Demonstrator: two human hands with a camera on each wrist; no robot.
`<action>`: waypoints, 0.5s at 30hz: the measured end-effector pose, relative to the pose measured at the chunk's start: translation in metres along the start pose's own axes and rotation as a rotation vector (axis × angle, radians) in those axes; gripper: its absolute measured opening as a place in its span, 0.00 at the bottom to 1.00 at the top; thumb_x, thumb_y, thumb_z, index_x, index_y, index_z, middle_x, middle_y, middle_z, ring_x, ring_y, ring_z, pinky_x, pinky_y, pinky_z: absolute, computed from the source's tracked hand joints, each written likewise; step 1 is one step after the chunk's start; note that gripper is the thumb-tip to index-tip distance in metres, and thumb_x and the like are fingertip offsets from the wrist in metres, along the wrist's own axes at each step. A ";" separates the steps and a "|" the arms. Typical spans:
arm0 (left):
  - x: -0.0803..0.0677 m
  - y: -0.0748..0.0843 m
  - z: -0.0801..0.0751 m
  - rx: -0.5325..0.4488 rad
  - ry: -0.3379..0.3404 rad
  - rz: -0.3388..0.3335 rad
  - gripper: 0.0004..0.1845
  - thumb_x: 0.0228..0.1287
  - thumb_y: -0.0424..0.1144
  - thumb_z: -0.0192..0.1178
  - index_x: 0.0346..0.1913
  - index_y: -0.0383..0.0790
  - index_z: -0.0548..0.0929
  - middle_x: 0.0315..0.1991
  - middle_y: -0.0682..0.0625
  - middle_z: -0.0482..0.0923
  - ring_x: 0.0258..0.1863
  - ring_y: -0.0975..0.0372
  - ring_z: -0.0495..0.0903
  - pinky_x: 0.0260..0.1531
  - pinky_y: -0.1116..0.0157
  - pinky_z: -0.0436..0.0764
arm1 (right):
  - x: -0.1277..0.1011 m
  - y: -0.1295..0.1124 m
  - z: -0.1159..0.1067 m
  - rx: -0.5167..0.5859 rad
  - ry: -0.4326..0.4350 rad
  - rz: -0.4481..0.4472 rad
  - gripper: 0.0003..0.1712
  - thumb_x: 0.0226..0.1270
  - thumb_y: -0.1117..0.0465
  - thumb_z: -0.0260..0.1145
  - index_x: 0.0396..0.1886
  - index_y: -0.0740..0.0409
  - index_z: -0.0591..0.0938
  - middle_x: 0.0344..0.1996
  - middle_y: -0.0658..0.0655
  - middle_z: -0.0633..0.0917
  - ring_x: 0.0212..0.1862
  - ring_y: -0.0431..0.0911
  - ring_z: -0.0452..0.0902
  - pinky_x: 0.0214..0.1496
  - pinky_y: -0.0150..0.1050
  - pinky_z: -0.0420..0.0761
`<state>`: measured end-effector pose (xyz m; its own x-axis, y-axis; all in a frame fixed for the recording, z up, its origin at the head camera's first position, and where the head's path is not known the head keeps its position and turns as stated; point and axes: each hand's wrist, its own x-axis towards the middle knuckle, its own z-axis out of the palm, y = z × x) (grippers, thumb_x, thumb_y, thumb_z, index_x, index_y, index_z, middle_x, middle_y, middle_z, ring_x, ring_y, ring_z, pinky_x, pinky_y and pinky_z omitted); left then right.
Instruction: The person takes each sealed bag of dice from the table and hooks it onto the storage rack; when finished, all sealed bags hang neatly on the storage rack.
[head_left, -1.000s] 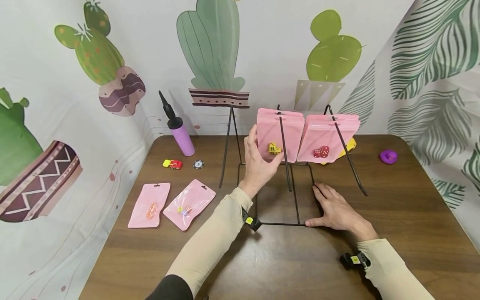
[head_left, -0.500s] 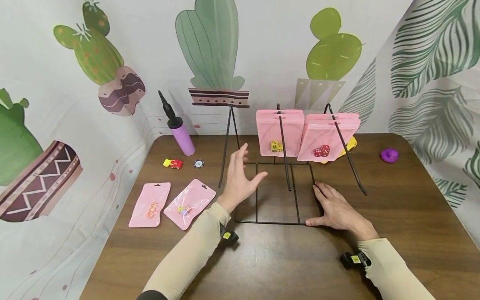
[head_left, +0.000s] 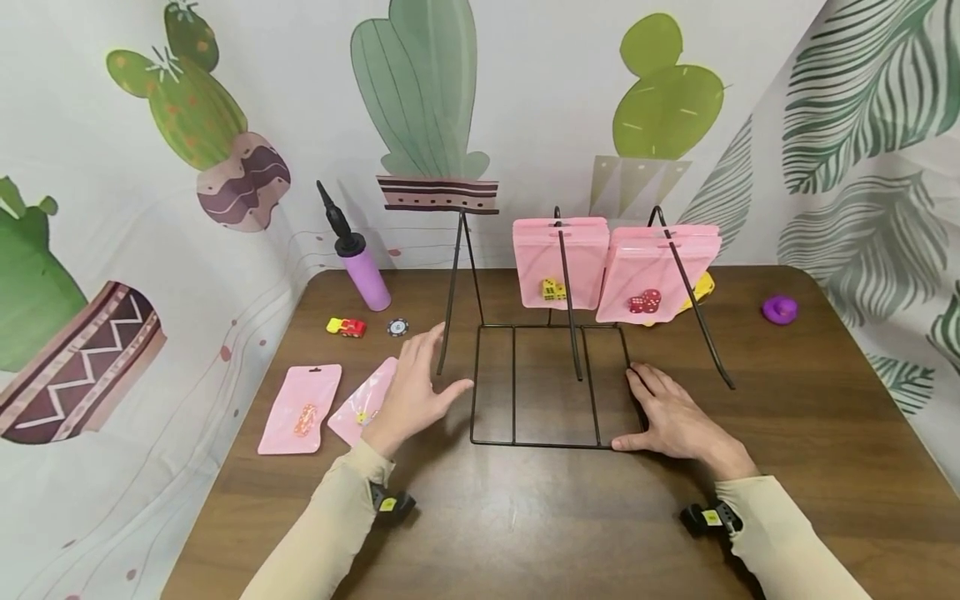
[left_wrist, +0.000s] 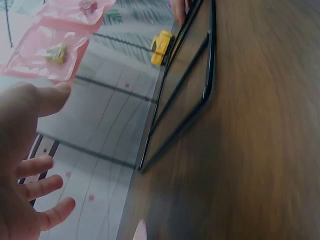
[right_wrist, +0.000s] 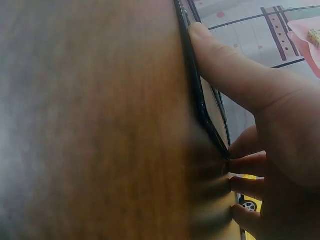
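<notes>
A black wire display rack stands mid-table, with its base frame flat on the wood. Pink pouches hang from two of its hooks: one with yellow dice, one with red dice. My right hand lies flat on the base's front right corner, the thumb along the wire. My left hand hovers open left of the rack and holds nothing, its fingers spread. It is just above a pink pouch with small dice lying on the table.
A second pink pouch lies further left. Behind it are a toy car, a poker chip and a purple hand pump. A yellow toy sits behind the hanging pouches, and a purple object lies far right.
My left hand has drawn back from the hanging yellow-dice pouch and moved left and down, to over the pouches on the table. The right hand has stayed on the rack base.
</notes>
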<state>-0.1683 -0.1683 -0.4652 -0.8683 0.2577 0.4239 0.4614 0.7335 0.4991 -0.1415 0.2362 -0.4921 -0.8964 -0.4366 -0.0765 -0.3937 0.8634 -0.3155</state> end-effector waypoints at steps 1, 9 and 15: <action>-0.003 -0.003 -0.004 0.023 -0.015 -0.015 0.50 0.52 0.56 0.72 0.74 0.43 0.59 0.61 0.43 0.70 0.61 0.52 0.67 0.60 0.52 0.70 | 0.000 0.000 0.000 0.000 -0.001 0.000 0.69 0.46 0.26 0.69 0.71 0.75 0.59 0.71 0.75 0.59 0.71 0.69 0.51 0.69 0.65 0.56; -0.030 -0.031 -0.031 0.119 -0.037 -0.113 0.48 0.51 0.53 0.72 0.72 0.41 0.62 0.64 0.39 0.69 0.63 0.47 0.67 0.60 0.44 0.69 | 0.001 -0.001 -0.002 0.004 -0.007 -0.001 0.69 0.46 0.27 0.69 0.71 0.75 0.59 0.71 0.75 0.59 0.71 0.69 0.50 0.70 0.64 0.55; -0.042 -0.050 -0.042 0.208 -0.081 -0.196 0.46 0.51 0.52 0.71 0.72 0.45 0.62 0.63 0.39 0.68 0.63 0.45 0.66 0.54 0.42 0.70 | 0.000 -0.002 -0.001 0.010 -0.011 0.006 0.68 0.47 0.27 0.69 0.71 0.75 0.58 0.71 0.74 0.58 0.72 0.69 0.50 0.70 0.64 0.55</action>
<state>-0.1472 -0.2424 -0.4765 -0.9527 0.1411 0.2690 0.2431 0.8852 0.3967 -0.1406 0.2350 -0.4903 -0.8963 -0.4345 -0.0888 -0.3864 0.8634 -0.3245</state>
